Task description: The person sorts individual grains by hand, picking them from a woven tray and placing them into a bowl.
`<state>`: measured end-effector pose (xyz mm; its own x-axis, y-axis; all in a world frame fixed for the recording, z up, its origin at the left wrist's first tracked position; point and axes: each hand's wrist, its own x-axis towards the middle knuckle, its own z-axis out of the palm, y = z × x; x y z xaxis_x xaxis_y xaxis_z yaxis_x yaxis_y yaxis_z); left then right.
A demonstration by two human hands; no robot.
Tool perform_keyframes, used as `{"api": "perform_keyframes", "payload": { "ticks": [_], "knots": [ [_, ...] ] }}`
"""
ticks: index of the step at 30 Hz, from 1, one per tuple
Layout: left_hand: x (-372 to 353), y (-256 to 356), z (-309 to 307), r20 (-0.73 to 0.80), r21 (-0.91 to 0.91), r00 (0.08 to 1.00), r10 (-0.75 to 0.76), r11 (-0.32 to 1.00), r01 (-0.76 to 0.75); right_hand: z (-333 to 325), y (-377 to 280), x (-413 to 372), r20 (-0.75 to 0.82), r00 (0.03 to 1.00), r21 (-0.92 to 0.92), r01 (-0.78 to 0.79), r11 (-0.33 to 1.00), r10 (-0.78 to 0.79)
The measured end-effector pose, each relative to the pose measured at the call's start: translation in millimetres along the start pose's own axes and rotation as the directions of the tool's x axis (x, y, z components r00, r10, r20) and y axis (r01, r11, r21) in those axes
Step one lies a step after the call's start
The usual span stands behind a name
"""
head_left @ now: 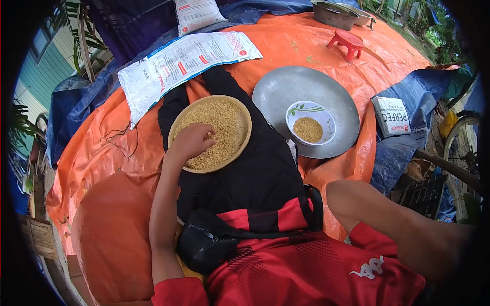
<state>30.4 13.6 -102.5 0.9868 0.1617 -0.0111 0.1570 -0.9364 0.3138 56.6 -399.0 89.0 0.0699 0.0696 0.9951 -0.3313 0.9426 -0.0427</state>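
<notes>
My left hand (192, 143) is over the left part of a round tan basket (246, 121) of yellowish-brown grain (219, 115), its fingers curled together at the grain. The basket rests on my black-trousered legs. To its right, a white bowl with green leaf patterns (329, 126) holds more grain and stands on a large round grey metal tray (275, 92). My right arm is bent at the right side; the blurred hand (444, 245) is close to the camera at the right edge, its fingers not distinguishable.
An orange tarp (127, 204) lies under everything. Printed white sacks (178, 64) lie beyond my legs. A red stool (347, 42) and metal basins (334, 16) are at the back right. A white-and-grey packet (392, 117) lies on blue tarp, near a bicycle wheel (462, 145).
</notes>
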Motion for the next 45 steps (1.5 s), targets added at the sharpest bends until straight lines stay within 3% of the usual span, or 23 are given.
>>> {"api": "perform_keyframes", "payload": {
  "ticks": [4,6,8,10,11,13,14,17,19,29,31,34,37,45],
  "knots": [
    [-2,3,-5,-0.006,0.016,1.0,0.005,1.0,-0.005,-13,33,-3,-0.223,0.971,0.233,0.137,0.963,-0.084],
    [-2,2,-3,-0.015,0.028,1.0,0.024,0.999,-0.023,-34,43,-14,-0.227,0.973,0.241,0.095,0.966,-0.039],
    [-4,3,-3,0.004,0.043,1.0,0.031,0.999,-0.031,-70,71,-44,-0.208,0.975,0.104,-0.054,0.993,0.075],
    [-5,9,-5,0.05,0.063,0.998,0.028,0.998,-0.031,-100,111,-83,-0.342,0.912,-0.055,-0.261,0.964,0.227],
    [-5,8,-4,0.044,0.069,0.998,0.046,0.996,-0.049,-113,128,-100,-0.469,0.813,-0.121,-0.446,0.887,0.345],
    [-2,3,2,0.034,0.082,0.996,0.085,0.993,-0.087,-142,160,-140,-0.622,0.514,-0.034,-0.772,0.635,0.591],
    [-1,3,3,0.045,0.062,0.997,0.068,0.996,-0.071,-152,173,-157,-0.695,0.331,0.056,-0.86,0.507,0.639],
    [1,0,8,0.044,0.036,0.998,0.044,0.998,-0.045,-165,190,-202,-0.726,0.043,0.288,-0.887,0.361,0.686],
    [2,-5,11,-0.013,0.067,0.998,0.065,0.996,-0.064,-170,191,-213,-0.69,0.057,0.336,-0.858,0.389,0.722],
    [-2,14,3,0.103,0.094,0.993,0.061,0.993,-0.071,-184,192,-225,-0.579,-0.013,0.631,-0.639,0.439,0.815],
    [3,1,13,0.1,0.127,0.993,0.069,0.989,-0.081,-183,192,-225,-0.583,-0.004,0.616,-0.654,0.439,0.812],
    [0,0,7,0.064,0.004,0.997,0.051,0.999,-0.052,-183,194,-226,-0.597,0.0,0.589,-0.679,0.438,0.802],
    [-1,4,-2,0.053,-0.011,0.997,0.049,0.999,-0.048,-183,194,-227,-0.604,-0.003,0.582,-0.685,0.438,0.797],
    [-4,15,4,0.197,0.152,0.98,-0.035,0.988,0.004,-184,193,-229,-0.602,0.0,0.574,-0.695,0.433,0.798]
  ]
}}
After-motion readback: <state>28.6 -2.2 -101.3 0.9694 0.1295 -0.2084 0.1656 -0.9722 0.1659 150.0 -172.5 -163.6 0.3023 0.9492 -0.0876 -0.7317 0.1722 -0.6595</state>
